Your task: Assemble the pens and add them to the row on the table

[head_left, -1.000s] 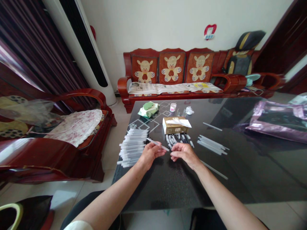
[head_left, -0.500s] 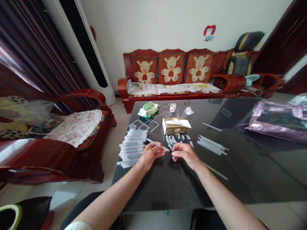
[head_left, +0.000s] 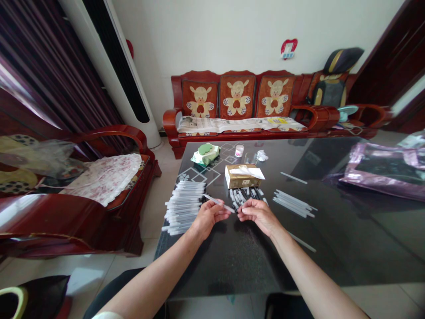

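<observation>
My left hand [head_left: 211, 215] is closed around a whitish, translucent pen barrel [head_left: 215, 200], which slants down to the right with its lower end toward my other hand. My right hand [head_left: 259, 215] is pinched right by that end, and whatever sits between its fingertips is too small to make out. Left of my hands lies a broad stack of similar translucent pens [head_left: 184, 208], dark at their right ends. Just beyond my fingers several short black and clear pen caps [head_left: 247, 194] lie in front of a tissue box [head_left: 244, 179].
On the dark glossy table [head_left: 239, 266], several thin translucent tubes [head_left: 294, 204] lie to the right, with single ones [head_left: 294, 178] apart. Farther back are a green wipes pack [head_left: 205, 155], a small white cup [head_left: 239, 151] and crumpled tissue [head_left: 262, 155]. A purple-edged bag [head_left: 381, 170] lies far right.
The view has tilted slightly, so the scene sits a little lower. My right fingertips have shifted slightly at the barrel's end; my left hand keeps its hold.
</observation>
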A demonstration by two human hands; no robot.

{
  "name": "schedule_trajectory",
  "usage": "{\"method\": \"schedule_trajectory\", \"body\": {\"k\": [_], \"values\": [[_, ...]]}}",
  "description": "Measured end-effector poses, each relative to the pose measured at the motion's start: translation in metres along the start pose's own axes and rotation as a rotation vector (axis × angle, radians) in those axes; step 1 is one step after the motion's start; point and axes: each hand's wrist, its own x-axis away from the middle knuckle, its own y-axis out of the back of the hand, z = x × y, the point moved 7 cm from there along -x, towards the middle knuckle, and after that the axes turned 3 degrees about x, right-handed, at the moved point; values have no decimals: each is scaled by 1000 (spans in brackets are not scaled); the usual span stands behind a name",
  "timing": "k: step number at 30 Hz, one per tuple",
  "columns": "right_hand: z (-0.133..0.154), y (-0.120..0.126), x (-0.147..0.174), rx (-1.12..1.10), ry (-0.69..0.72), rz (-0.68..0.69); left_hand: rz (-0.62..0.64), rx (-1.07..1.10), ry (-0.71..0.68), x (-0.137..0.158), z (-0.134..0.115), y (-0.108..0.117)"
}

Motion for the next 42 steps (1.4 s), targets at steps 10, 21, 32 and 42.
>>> {"method": "schedule_trajectory", "body": {"k": [10, 21, 32, 42], "values": [[-14, 5, -1, 52, -102, -66, 7, -7, 3, 2, 1, 0], [-19, -8, 5, 69, -177, 0, -39, -11, 8, -2, 6, 8], [-6, -16, 5, 129, -64, 57, -38, -25, 2, -1, 6, 7], [-7, -17, 4, 131, -54, 54, -30, -35, -9, 1, 7, 6]]}}
